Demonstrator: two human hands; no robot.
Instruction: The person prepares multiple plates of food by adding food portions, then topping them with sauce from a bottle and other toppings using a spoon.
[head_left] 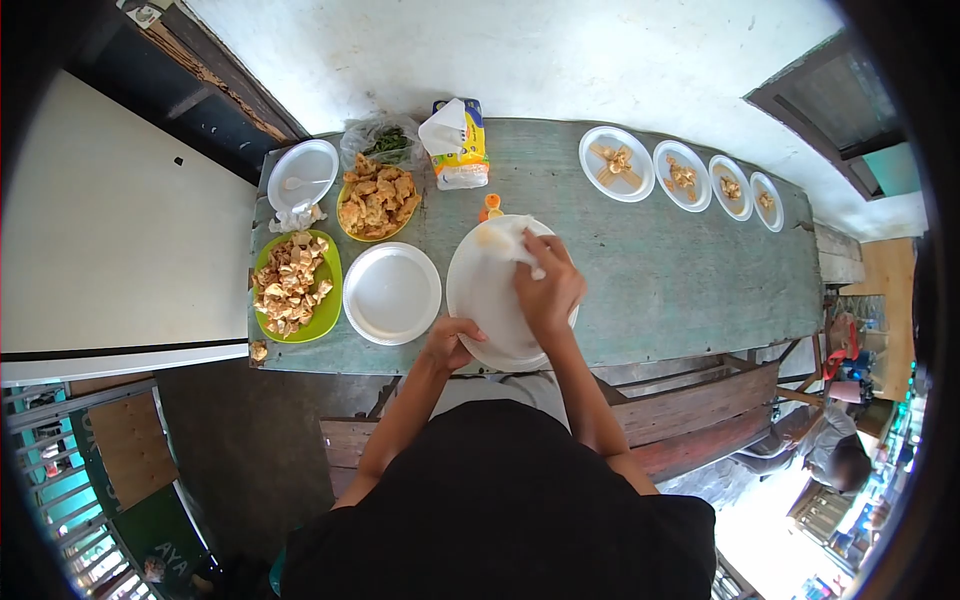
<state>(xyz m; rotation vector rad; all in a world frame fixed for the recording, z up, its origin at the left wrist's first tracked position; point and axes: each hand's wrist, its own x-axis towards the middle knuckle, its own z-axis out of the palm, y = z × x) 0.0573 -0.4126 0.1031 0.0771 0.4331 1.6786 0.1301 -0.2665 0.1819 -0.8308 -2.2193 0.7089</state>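
Observation:
A large white plate (487,300) lies at the table's front edge before me. My left hand (455,343) grips its near-left rim, with the thumb on top. My right hand (550,288) is closed on a crumpled white tissue (515,250) over the plate's upper part, where a yellowish smear shows. Just beyond the plate is a small orange-capped item (491,207), partly hidden. Left of it sits a white paper plate (392,293) with nothing on it.
A green plate of wrapped pieces (328,310), a plate of fried food (380,202), a white plate with a spoon (300,165) and a bag of greens (392,145) stand left. Behind is a tissue pack (462,160). Several small food plates (590,150) line the back right. A bench (700,405) is nearby.

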